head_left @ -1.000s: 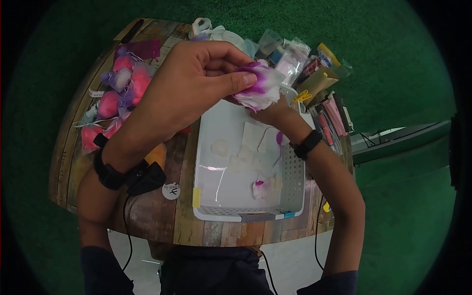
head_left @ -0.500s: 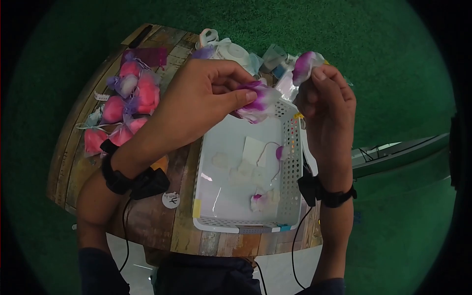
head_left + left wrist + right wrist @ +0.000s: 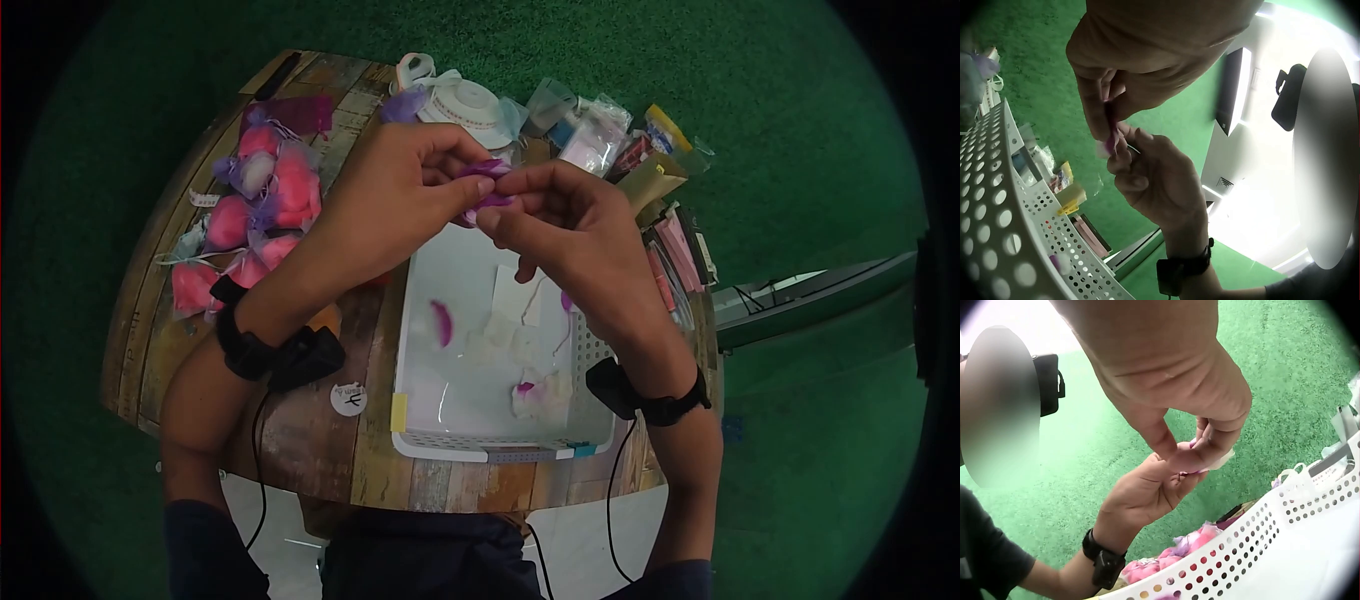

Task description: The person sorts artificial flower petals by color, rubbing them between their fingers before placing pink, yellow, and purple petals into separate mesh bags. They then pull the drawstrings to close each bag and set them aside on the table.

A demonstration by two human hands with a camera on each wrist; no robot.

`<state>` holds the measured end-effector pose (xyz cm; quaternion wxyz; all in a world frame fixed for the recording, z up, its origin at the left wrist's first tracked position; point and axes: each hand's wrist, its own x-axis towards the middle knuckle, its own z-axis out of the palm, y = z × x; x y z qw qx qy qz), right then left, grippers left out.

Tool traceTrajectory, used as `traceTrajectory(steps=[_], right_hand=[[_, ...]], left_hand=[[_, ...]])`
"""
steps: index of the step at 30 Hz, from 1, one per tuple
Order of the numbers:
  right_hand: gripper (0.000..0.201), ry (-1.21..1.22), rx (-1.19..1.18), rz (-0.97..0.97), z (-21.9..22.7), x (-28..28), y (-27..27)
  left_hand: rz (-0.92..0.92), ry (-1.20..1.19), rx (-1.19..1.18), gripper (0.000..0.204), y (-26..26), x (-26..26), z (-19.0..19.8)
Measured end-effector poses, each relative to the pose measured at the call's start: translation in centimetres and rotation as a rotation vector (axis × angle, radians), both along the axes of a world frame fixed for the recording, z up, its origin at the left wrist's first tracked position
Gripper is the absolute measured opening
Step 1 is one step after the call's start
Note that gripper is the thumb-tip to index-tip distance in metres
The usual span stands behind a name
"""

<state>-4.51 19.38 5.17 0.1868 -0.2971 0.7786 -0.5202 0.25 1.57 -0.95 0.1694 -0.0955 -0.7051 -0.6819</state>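
Above the basket, my left hand [image 3: 405, 190] pinches a small stack of purple-and-white petals [image 3: 484, 207] between thumb and fingers. My right hand [image 3: 585, 235] meets it from the other side, its thumb and forefinger pinching at the same petals. The right wrist view shows a pale edge of the petals [image 3: 1222, 460] past the fingertips; most of the stack is hidden by both hands. Below, in the white basket [image 3: 403, 345], lie a blurred purple petal [image 3: 441, 322], pale petals [image 3: 490, 342], and a white petal with a purple spot [image 3: 526, 399].
Pink pouches with lilac netting [image 3: 290, 185] cover the table's left side. A roll of white ribbon [image 3: 465, 105] stands at the back. Plastic packets [image 3: 597, 140] and a brown box [image 3: 652, 182] crowd the back right. A round white tag [image 3: 348, 399] lies left of the basket.
My right hand lifted a single petal away to the right, then came back to the stack in my left hand. A purple petal now shows at the basket's left side.
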Motion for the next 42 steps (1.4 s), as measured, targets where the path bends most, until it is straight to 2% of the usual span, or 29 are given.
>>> traceTrajectory(steps=[3,6,9,11,12,14,16,18,22,24,25,29,31,32,34,36,38,39,41,42], right_hand=[[0.027,-0.004,-0.045,0.021,-1.1,-1.0,-0.2],[0.021,-0.084,-0.07,-0.037,-1.3,-1.2,0.1],[0.012,-0.118,0.428,0.093,-1.8,-0.8,0.6],[0.013,0.134,0.656,0.357,-3.8,0.0,1.1],[0.022,0.278,0.762,0.484,-4.6,0.8,1.4],[0.029,0.388,0.825,0.604,-6.5,2.2,2.0],[0.033,0.38,0.826,0.591,-7.7,2.9,1.5],[0.032,0.44,0.792,0.528,-8.4,3.3,0.8],[0.027,0.476,0.723,0.53,-9.8,3.8,0.0],[0.022,0.494,0.772,0.644,-10.1,3.8,-0.4],[0.022,0.462,0.872,0.696,-9.9,3.8,-0.8],[0.025,0.414,1.019,0.708,-8.1,3.6,-1.1],[0.022,0.338,0.864,0.669,-7.5,3.2,-0.6],[0.022,0.338,0.868,0.657,-7.0,3.0,-0.3],[0.02,0.329,0.626,0.56,-5.5,2.1,0.5],[0.016,0.23,0.557,0.506,-3.3,1.7,1.2],[0.008,0.057,0.298,0.483,-1.8,1.3,2.4],[0.008,0.054,0.312,0.461,-1.0,1.7,3.1],[0.005,-0.147,0.081,0.359,0.2,2.3,4.1],[0.005,-0.145,0.071,0.349,0.0,2.4,4.4]], left_hand=[[0.037,-0.045,-0.025,0.015,-0.4,-0.3,-0.4],[0.013,-0.068,-0.008,0.015,-0.8,-0.3,-0.3],[0.011,-0.039,-0.01,0.015,-1.1,-0.3,-0.3],[0.039,0.0,-0.046,0.015,-1.1,-0.4,-0.3],[0.038,-0.007,-0.045,0.015,-1.0,-0.4,-0.4],[0.02,-0.006,-0.04,0.015,-0.9,-0.4,-0.6],[0.03,-0.003,-0.06,0.015,-0.9,-0.5,-0.7],[0.031,0.006,-0.082,0.015,-0.7,-0.6,-0.7],[0.022,0.006,-0.056,0.017,-0.8,-0.4,-0.6],[0.013,0.023,-0.054,0.018,-0.9,-0.3,-0.4],[0.03,0.016,-0.022,0.018,-0.7,-0.2,-0.3],[0.037,-0.007,0.051,0.017,-0.1,-0.1,0.3],[0.053,-0.019,0.044,0.017,-0.2,-0.3,0.1],[0.042,-0.013,0.045,0.017,-0.2,-0.2,0.1],[0.046,-0.041,0.062,0.016,0.0,0.0,0.4],[0.051,-0.047,0.042,0.016,-0.2,0.2,0.4],[0.04,-0.043,0.044,0.016,0.3,0.1,0.4],[0.052,-0.033,0.048,0.016,0.5,0.2,0.4],[0.052,-0.024,0.044,0.018,0.7,0.2,0.2],[0.042,-0.023,0.035,0.018,0.8,0.3,0.1]])
